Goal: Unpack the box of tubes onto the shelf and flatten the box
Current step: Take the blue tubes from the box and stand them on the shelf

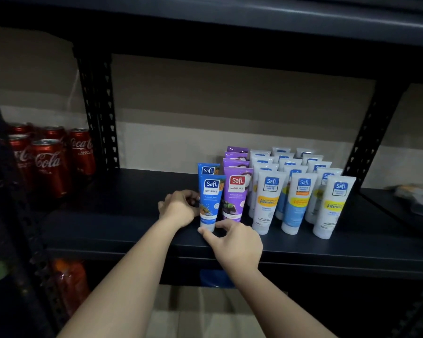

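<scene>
Two hands steady a blue tube at the near edge of a dark shelf.

The left hand [178,208] curls against the left side of the front blue tube [211,200]; its fingertips are hidden behind the tube, so I cannot tell whether its grip is grasping or only touching. The right hand [232,240] pinches the tube's cap end between thumb and forefinger, where it stands on the shelf [132,230]. A second blue tube [208,170] stands just behind, mostly hidden. To the right stand a row of purple tubes [236,193] and rows of white tubes [300,191], the far ones showing only their tops. Red cola cans [48,162] stand far left beyond a perforated post [100,113]. Below the shelf, dim bottles [69,284] and a pale cardboard shape [200,311] are hard to make out.
</scene>
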